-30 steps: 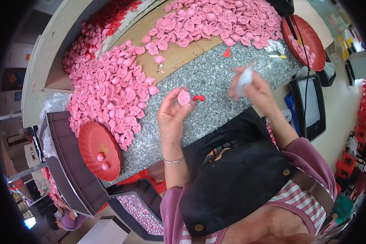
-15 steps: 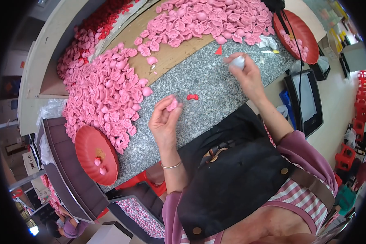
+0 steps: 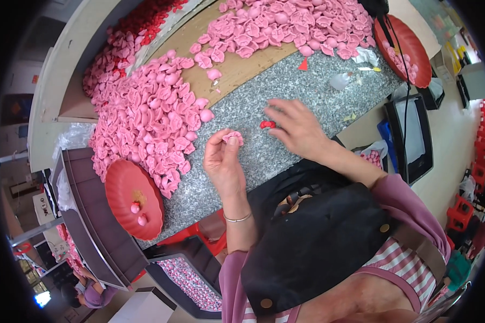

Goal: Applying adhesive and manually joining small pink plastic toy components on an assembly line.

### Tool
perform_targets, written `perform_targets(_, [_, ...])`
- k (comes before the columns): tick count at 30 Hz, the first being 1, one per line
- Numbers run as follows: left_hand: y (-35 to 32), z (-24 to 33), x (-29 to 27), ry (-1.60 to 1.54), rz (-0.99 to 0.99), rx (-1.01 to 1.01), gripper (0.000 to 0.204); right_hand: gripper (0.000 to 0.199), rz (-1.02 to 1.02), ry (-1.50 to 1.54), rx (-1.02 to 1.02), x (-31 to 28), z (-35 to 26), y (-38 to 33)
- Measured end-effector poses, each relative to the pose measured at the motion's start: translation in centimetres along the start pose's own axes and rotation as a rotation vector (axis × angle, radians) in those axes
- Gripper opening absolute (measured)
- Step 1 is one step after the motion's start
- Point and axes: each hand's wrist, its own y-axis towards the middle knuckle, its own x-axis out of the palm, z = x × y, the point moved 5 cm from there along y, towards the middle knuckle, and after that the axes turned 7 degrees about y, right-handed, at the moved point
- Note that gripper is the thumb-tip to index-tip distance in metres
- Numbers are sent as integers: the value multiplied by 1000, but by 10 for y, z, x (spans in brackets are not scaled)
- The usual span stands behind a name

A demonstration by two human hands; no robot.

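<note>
Between the thumb and fingers of my left hand (image 3: 224, 164) is a small pink petal-shaped piece (image 3: 233, 138), pinched above the grey speckled tabletop (image 3: 248, 172). My right hand (image 3: 302, 129) reaches in from the right, its fingers apart and curving around a small red bow (image 3: 267, 124). The bow appears to lie on the tabletop by the fingertips, not gripped. Farther right, a small whitish squeeze bottle (image 3: 340, 81) rests on its side, out of my hands.
A big heap of pink pieces (image 3: 145, 113) fills the left, another pink heap (image 3: 285, 27) the far side. Red scalloped dishes stand at the left (image 3: 126, 188) and far right (image 3: 404, 32). A red triangular scrap (image 3: 303, 64) and crumpled white paper (image 3: 365, 56) lie behind the bottle.
My right hand has put down the squeeze bottle and come left and nearer, to the red bow. My left hand keeps the pink piece, now turned a little.
</note>
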Motion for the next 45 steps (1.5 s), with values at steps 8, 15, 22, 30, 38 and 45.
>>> perform_targets(8, [-8, 1, -15, -6, 92, 46, 15, 26, -288, -162, -379, 10, -8, -13])
perform_targets(15, [-12, -19, 29, -153, -113, -110, 14, 17, 117, 233, 50, 2, -7, 24])
perform_targets(22, [-11, -23, 23, -165, -180, -109, 13, 21, -91, 674, 294, 14, 1, 17])
perform_targets(30, [-4, -20, 24, -145, -242, -118, 13, 18, -237, 812, 514, 12, 12, 18])
perform_targets(38, [1, -18, 21, 23, -141, -29, 13, 25, -294, 397, 363, 3, 28, 13])
perform_targets(45, [-1, -22, 22, 91, -138, -3, 16, 25, -238, 935, 461, 14, 17, 6])
